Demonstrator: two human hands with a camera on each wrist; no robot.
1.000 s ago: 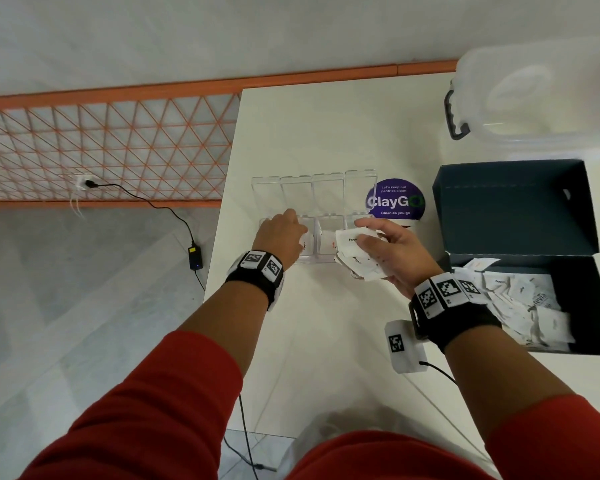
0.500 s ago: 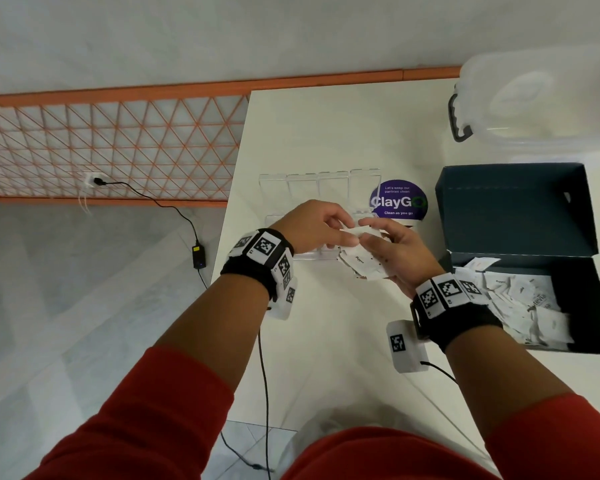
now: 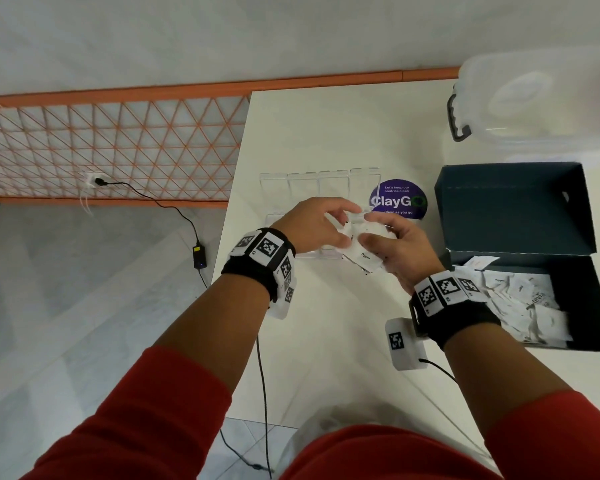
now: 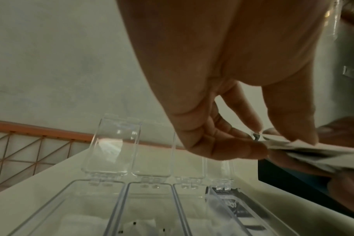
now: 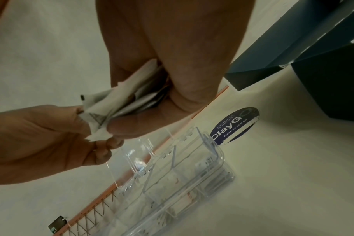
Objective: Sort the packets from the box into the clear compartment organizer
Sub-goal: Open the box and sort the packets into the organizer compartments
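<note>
My right hand point(image 3: 392, 244) grips a bundle of white packets point(image 3: 364, 258) just above the clear compartment organizer point(image 3: 302, 185), whose lids stand open. My left hand point(image 3: 323, 226) pinches the edge of one packet point(image 4: 277, 140) at the top of that bundle, thumb and fingertips closed on it. In the right wrist view the bundle of packets point(image 5: 131, 99) fans out from my right palm toward the left hand point(image 5: 51, 132). The organizer point(image 5: 192, 175) holds a few packets in its compartments. The dark blue box point(image 3: 520, 216) at the right holds several more white packets point(image 3: 520, 299).
A round purple ClayGo sticker point(image 3: 398, 199) lies on the white table point(image 3: 326, 133) between organizer and box. A translucent plastic tub point(image 3: 541, 98) stands at the back right. The table's left edge drops to a grey floor with a black cable point(image 3: 174, 216).
My left hand left the organizer's left compartments, moved right and took hold of a packet in the right hand's bundle. The right hand stayed nearly still.
</note>
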